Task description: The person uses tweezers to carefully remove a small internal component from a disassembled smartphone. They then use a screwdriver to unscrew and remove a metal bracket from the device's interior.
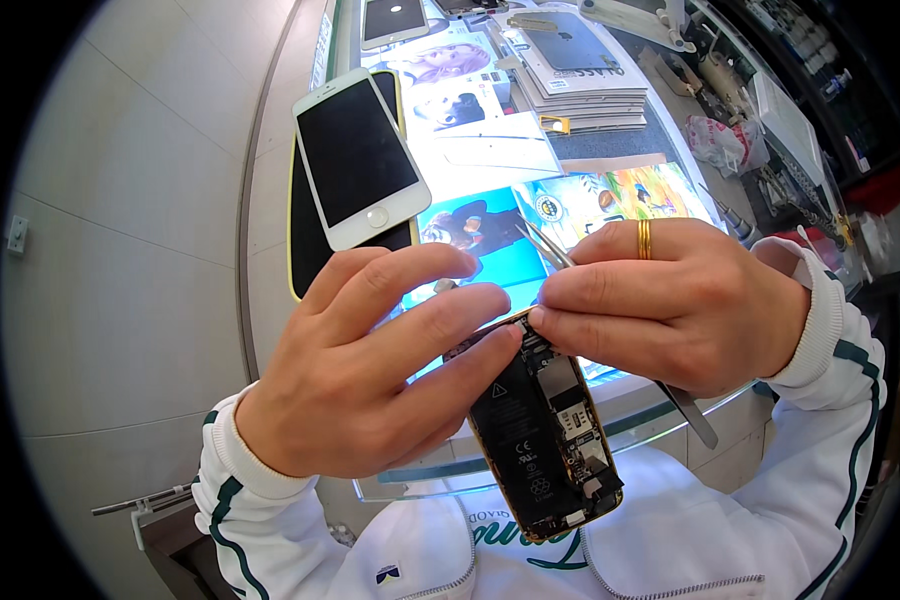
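An opened phone [518,430], its black battery and circuit board bare, hangs tilted between my hands over the near table edge. My left hand [360,370] grips it by the upper left corner, one fingertip pressed on the top end and the other fingers raised and bent. My right hand [675,305], a gold ring on one finger, has slim metal tweezers [688,412] tucked in it. Their tips point up and left, away from the phone. Its thumb and fingertips meet the phone's top edge, where the fingers hide what they pinch.
To the left, a white phone front [355,155] lies on a dark yellow-edged phone or case [308,240]. A stack of flat boxes [585,100] stands farther back on the glass-edged table. Picture cards [620,195] lie beyond my hands. A plastic bag [725,145] and tools are at right.
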The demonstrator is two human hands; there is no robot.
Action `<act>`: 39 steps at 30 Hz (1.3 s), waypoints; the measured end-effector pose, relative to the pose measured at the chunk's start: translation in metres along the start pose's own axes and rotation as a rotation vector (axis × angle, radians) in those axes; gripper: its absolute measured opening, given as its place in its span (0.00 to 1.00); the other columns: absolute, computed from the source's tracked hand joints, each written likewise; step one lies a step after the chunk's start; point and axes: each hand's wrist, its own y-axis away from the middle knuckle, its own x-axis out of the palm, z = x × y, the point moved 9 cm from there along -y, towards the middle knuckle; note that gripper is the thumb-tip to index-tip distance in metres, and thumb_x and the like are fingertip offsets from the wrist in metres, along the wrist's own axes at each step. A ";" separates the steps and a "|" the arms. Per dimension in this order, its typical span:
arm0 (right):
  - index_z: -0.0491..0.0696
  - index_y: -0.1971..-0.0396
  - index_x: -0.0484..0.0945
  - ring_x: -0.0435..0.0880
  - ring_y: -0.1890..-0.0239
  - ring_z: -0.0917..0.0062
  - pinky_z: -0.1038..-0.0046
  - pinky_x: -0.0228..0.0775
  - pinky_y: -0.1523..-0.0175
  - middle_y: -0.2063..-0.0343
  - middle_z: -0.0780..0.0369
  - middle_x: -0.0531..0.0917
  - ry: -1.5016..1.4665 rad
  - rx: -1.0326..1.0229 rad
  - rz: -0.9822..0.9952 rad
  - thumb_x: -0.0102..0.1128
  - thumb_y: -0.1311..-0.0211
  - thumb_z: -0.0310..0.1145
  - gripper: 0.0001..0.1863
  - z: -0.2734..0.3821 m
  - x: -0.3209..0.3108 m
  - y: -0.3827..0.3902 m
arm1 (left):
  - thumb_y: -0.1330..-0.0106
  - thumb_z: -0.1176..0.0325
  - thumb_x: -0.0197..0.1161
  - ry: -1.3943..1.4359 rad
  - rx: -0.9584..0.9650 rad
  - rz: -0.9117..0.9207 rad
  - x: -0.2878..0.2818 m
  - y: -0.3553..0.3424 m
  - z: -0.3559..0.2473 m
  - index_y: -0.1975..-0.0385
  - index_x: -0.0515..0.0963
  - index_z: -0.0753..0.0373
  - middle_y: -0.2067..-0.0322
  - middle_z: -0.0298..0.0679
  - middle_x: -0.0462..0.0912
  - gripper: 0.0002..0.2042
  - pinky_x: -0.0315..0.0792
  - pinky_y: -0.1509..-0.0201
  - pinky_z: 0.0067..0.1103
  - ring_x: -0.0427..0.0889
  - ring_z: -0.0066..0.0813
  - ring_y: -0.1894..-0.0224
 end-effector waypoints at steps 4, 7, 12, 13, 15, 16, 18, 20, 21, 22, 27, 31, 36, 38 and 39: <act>0.36 0.63 0.82 0.84 0.65 0.70 0.71 0.81 0.56 0.63 0.56 0.81 0.003 0.008 0.019 0.65 0.54 0.22 0.15 -0.001 0.000 0.000 | 0.52 0.73 0.67 -0.014 0.034 0.037 0.001 0.001 -0.001 0.60 0.84 0.59 0.56 0.35 0.82 0.16 0.68 0.54 0.32 0.78 0.39 0.52; 0.37 0.63 0.82 0.84 0.65 0.69 0.71 0.81 0.56 0.63 0.56 0.81 0.013 0.008 0.016 0.65 0.54 0.23 0.15 -0.001 -0.001 0.000 | 0.51 0.72 0.67 -0.008 0.075 0.037 0.002 0.000 0.001 0.59 0.84 0.59 0.57 0.34 0.83 0.16 0.67 0.54 0.32 0.78 0.37 0.52; 0.38 0.63 0.83 0.84 0.65 0.69 0.71 0.81 0.57 0.64 0.57 0.82 -0.008 0.007 -0.034 0.65 0.53 0.24 0.14 -0.003 -0.001 0.000 | 0.50 0.71 0.68 0.091 0.104 0.013 0.002 -0.003 0.008 0.60 0.84 0.59 0.58 0.34 0.84 0.15 0.66 0.56 0.31 0.79 0.36 0.53; 0.38 0.63 0.83 0.84 0.65 0.70 0.71 0.82 0.58 0.64 0.57 0.82 -0.008 0.000 -0.050 0.65 0.53 0.25 0.14 -0.004 -0.001 0.001 | 0.50 0.71 0.68 0.086 0.122 0.015 0.002 -0.004 0.009 0.60 0.84 0.59 0.58 0.33 0.84 0.15 0.66 0.57 0.31 0.79 0.35 0.53; 0.39 0.63 0.83 0.84 0.66 0.70 0.71 0.82 0.59 0.65 0.57 0.83 -0.015 -0.006 -0.059 0.65 0.53 0.25 0.14 -0.004 -0.001 0.001 | 0.50 0.70 0.69 0.077 0.155 0.018 0.001 -0.005 0.009 0.61 0.85 0.58 0.58 0.32 0.83 0.14 0.66 0.58 0.29 0.80 0.33 0.55; 0.39 0.64 0.83 0.84 0.66 0.70 0.71 0.82 0.59 0.65 0.57 0.83 -0.023 -0.006 -0.054 0.65 0.53 0.25 0.14 -0.005 -0.001 0.001 | 0.50 0.70 0.70 0.067 0.170 0.019 0.001 -0.006 0.009 0.62 0.85 0.58 0.58 0.31 0.83 0.14 0.66 0.59 0.28 0.80 0.32 0.55; 0.39 0.64 0.83 0.84 0.66 0.70 0.71 0.82 0.60 0.65 0.57 0.83 -0.031 -0.009 -0.053 0.65 0.53 0.25 0.13 -0.005 -0.001 -0.001 | 0.51 0.69 0.71 0.053 0.193 0.023 0.001 -0.007 0.008 0.63 0.85 0.57 0.59 0.30 0.83 0.13 0.66 0.60 0.27 0.80 0.31 0.56; 0.39 0.64 0.83 0.85 0.67 0.70 0.71 0.82 0.60 0.65 0.57 0.83 -0.034 -0.017 -0.062 0.65 0.52 0.26 0.13 -0.004 -0.002 -0.002 | 0.51 0.69 0.71 0.050 0.196 0.028 -0.001 -0.008 0.007 0.64 0.85 0.57 0.60 0.29 0.83 0.13 0.66 0.61 0.26 0.80 0.29 0.57; 0.39 0.64 0.83 0.85 0.67 0.69 0.71 0.82 0.61 0.65 0.57 0.83 -0.034 -0.018 -0.066 0.65 0.52 0.26 0.13 -0.005 -0.002 -0.002 | 0.51 0.69 0.71 0.059 0.202 0.022 0.000 -0.008 0.008 0.64 0.85 0.57 0.60 0.29 0.83 0.12 0.66 0.61 0.26 0.80 0.29 0.57; 0.39 0.64 0.83 0.85 0.67 0.69 0.71 0.82 0.61 0.65 0.57 0.83 -0.033 -0.020 -0.070 0.65 0.52 0.26 0.13 -0.005 -0.001 -0.001 | 0.51 0.69 0.72 0.067 0.207 0.016 0.001 -0.008 0.009 0.64 0.85 0.57 0.61 0.28 0.82 0.12 0.66 0.61 0.26 0.80 0.29 0.58; 0.39 0.64 0.82 0.85 0.67 0.68 0.71 0.82 0.61 0.65 0.57 0.83 -0.011 -0.034 -0.077 0.65 0.53 0.26 0.14 -0.004 -0.002 -0.001 | 0.52 0.68 0.73 0.101 0.215 -0.009 0.001 -0.007 0.011 0.65 0.85 0.58 0.63 0.30 0.82 0.13 0.67 0.62 0.26 0.80 0.31 0.59; 0.39 0.64 0.82 0.84 0.67 0.68 0.71 0.81 0.61 0.64 0.57 0.83 -0.004 -0.014 -0.043 0.66 0.54 0.26 0.15 -0.003 -0.002 -0.002 | 0.52 0.68 0.73 0.154 0.233 -0.009 0.002 -0.010 0.012 0.66 0.84 0.59 0.64 0.33 0.82 0.12 0.68 0.64 0.26 0.80 0.32 0.61; 0.39 0.63 0.82 0.84 0.67 0.67 0.71 0.81 0.61 0.64 0.57 0.82 -0.031 -0.002 -0.011 0.67 0.54 0.26 0.15 -0.004 -0.001 -0.002 | 0.53 0.72 0.74 0.259 0.179 0.003 0.005 -0.018 0.015 0.71 0.83 0.61 0.69 0.35 0.81 0.10 0.72 0.68 0.25 0.80 0.33 0.66; 0.39 0.63 0.82 0.83 0.68 0.67 0.71 0.81 0.62 0.65 0.57 0.82 -0.031 -0.002 -0.011 0.67 0.54 0.26 0.15 -0.004 -0.001 -0.002 | 0.54 0.74 0.74 0.325 0.104 -0.001 0.007 -0.020 0.019 0.72 0.83 0.62 0.70 0.36 0.81 0.09 0.74 0.68 0.25 0.80 0.33 0.68; 0.40 0.63 0.82 0.83 0.68 0.67 0.71 0.80 0.62 0.65 0.57 0.82 -0.030 -0.001 -0.017 0.67 0.54 0.26 0.14 -0.005 -0.001 -0.001 | 0.55 0.75 0.75 0.358 0.068 0.000 0.007 -0.021 0.021 0.73 0.82 0.62 0.70 0.36 0.81 0.09 0.74 0.69 0.25 0.80 0.33 0.69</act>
